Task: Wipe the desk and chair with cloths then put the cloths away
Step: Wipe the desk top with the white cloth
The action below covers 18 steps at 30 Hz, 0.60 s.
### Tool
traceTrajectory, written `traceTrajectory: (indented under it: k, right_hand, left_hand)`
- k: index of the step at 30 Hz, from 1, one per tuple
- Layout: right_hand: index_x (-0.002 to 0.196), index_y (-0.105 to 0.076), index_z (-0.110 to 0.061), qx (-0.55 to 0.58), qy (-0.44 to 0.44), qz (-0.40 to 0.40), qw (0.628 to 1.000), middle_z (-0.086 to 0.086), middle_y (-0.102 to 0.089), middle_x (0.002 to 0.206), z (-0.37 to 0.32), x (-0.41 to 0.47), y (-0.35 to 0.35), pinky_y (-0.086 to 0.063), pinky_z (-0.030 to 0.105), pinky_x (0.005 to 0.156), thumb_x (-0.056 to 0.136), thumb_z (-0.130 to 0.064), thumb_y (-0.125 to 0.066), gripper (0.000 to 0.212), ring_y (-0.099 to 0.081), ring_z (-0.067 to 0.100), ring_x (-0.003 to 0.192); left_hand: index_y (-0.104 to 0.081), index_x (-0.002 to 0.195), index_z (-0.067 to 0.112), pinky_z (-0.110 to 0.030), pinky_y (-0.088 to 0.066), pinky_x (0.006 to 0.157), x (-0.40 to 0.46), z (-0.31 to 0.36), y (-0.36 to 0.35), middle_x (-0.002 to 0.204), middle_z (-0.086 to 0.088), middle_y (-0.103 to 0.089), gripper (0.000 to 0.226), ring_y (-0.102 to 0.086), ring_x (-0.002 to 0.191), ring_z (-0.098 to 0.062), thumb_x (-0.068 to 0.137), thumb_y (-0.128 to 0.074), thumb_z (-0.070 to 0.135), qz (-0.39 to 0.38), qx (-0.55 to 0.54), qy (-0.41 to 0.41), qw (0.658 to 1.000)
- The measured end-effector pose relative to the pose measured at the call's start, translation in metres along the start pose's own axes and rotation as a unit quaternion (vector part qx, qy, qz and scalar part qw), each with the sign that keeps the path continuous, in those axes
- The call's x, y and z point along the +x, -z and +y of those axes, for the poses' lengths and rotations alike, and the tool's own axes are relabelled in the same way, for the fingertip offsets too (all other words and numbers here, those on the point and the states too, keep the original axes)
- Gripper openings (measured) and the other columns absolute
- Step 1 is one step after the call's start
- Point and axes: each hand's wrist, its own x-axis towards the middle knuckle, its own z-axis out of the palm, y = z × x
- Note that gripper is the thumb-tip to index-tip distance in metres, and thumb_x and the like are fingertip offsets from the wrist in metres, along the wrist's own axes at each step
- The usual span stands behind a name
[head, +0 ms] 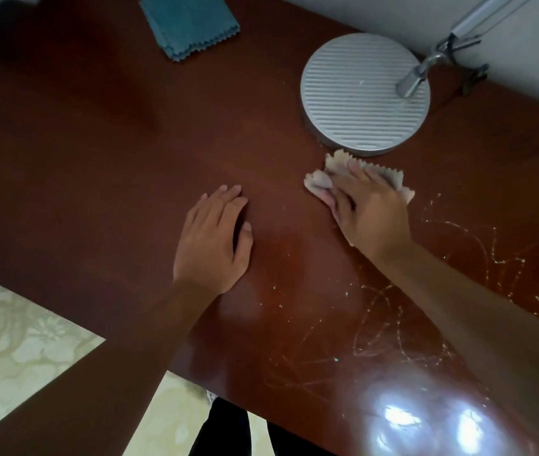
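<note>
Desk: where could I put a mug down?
Bare wood lies between the blue cloth and the left hand. It is crowded by the lamp base, where the right hand presses a grey cloth.

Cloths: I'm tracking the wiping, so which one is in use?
The beige cloth under the right hand; the teal cloth lies folded, untouched.

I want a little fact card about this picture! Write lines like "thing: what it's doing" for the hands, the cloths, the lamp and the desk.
left hand: lies flat on the desk, fingers straight, holds nothing
right hand: presses the beige cloth onto the desk
beige cloth: crumpled under the right hand, just in front of the lamp base
blue cloth: folded, at the far edge, untouched
lamp base: round, silver, ribbed, stands near the wall
desk: dark reddish wood, pale scribbly marks on the right side
</note>
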Motion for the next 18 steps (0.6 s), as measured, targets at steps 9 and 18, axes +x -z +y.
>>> traceTrajectory:
  k: [9, 18]
  right_hand:
    - [0.118, -0.071, -0.019, 0.114, 0.161, -0.061, 0.978, -0.003, -0.065, 0.127, -0.011, -0.013, -0.008, -0.043, 0.040, 0.108, 0.099, -0.024, -0.053, 0.027, -0.058, 0.017, 0.124]
    - [0.110, -0.074, -0.015, 0.127, 0.116, -0.049, 0.984, 0.001, -0.066, 0.127, -0.076, -0.040, -0.020, -0.041, 0.040, 0.110, 0.099, -0.024, -0.057, 0.022, -0.056, 0.018, 0.127]
  left_hand:
    - [-0.059, 0.130, 0.005, -0.043, -0.028, 0.119, 0.001, 0.001, 0.002, 0.144, -0.009, -0.054, 0.041, -0.043, 0.140, -0.023, 0.097, -0.047, 0.026, -0.002, -0.001, -0.001, 1.000]
    - [-0.060, 0.128, 0.002, -0.045, -0.029, 0.118, 0.000, 0.002, 0.005, 0.142, -0.011, -0.055, 0.044, -0.046, 0.137, -0.028, 0.094, -0.042, 0.025, -0.006, -0.005, -0.006, 1.000]
